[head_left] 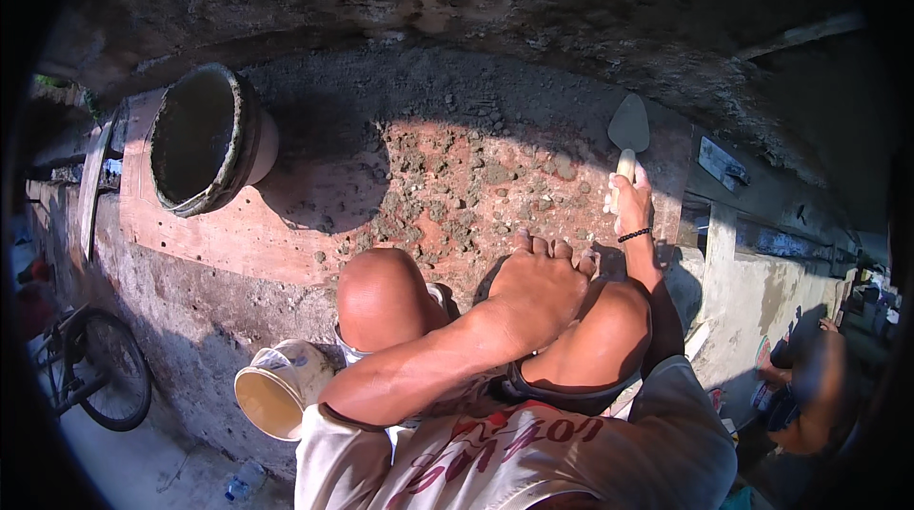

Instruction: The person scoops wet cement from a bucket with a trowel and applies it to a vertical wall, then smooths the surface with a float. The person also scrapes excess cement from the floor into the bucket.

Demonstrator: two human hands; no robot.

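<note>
Well, in the head view the right hand [630, 200] is closed around the handle of a trowel [628, 126], whose blade points away from the body, near the far right of the board [186, 236]. The left hand [538, 286] lies back-up against the right knee [609, 324]; how far its fingers curl I cannot tell. Crumbs of mortar [447, 181] are scattered across the middle of the board. A bucket [260, 150] stands on its left part, and a pail [309, 372] sits nearer the body, left of the knees.
</note>
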